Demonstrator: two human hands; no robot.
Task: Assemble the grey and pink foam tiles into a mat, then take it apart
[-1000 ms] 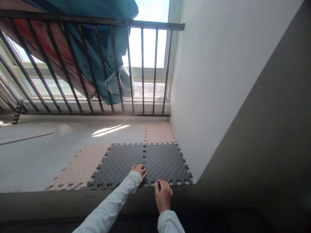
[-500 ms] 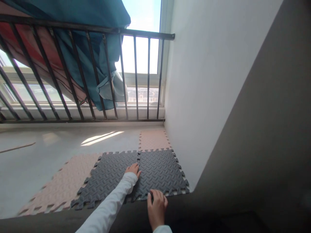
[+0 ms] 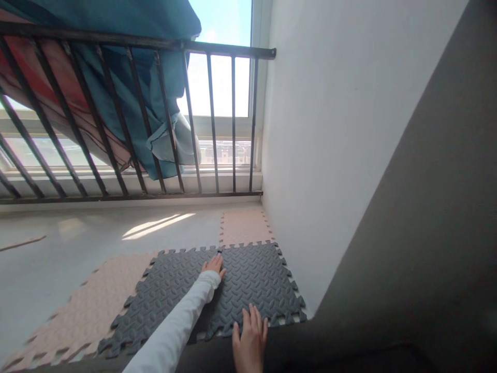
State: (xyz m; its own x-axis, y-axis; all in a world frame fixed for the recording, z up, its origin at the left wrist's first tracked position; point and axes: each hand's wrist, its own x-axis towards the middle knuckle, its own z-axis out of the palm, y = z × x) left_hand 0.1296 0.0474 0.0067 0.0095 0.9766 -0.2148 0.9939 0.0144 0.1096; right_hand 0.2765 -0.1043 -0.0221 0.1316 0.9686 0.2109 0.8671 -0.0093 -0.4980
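Note:
Two dark grey foam mats with puzzle edges lie side by side. My left hand (image 3: 213, 266) rests with fingers stretched over the seam between the left grey foam mat (image 3: 166, 285) and the right grey foam mat (image 3: 258, 277). Close to the front edge of the right mat is my right hand (image 3: 250, 331), its fingers extended and apart, the tips over that edge. A pink foam mat (image 3: 245, 228) meets the right grey mat at the back. Another pink foam mat (image 3: 89, 305) lies left of the grey pair. My left forearm hides part of the seam.
A white wall (image 3: 310, 155) rises along the right side of the mats. At the back stands a black metal railing (image 3: 155, 42) with blue and red cloth (image 3: 128, 83) hanging by the window. A thin brown strip (image 3: 23, 243) lies on the pale floor (image 3: 85, 233).
My left hand has slid slightly farther back along the seam, and the gap there looks closed at the far end. My right hand's fingers have straightened over the front edge. The view has shifted slightly.

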